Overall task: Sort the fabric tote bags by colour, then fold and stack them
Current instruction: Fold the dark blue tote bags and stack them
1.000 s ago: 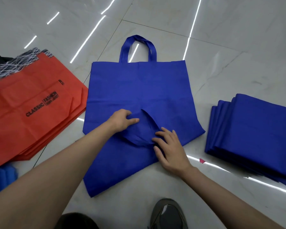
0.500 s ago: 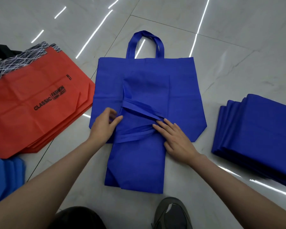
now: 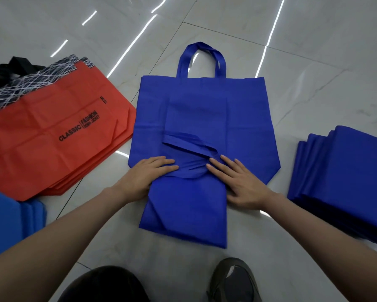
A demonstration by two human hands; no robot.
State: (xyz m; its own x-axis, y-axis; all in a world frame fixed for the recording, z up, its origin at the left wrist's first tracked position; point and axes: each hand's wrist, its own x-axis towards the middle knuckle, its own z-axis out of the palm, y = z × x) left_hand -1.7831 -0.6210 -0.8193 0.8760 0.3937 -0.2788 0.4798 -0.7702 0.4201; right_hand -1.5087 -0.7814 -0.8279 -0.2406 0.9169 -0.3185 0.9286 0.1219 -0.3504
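Blue non-woven tote bag, folded narrow, lies atop a flat blue tote on the floor. My left hand and right hand press it flat, fingers straight, flanking bunched handles. I'd smooth the handles and square the edges before the next fold.

Bare floor ahead; orange stack left, blue stack right.
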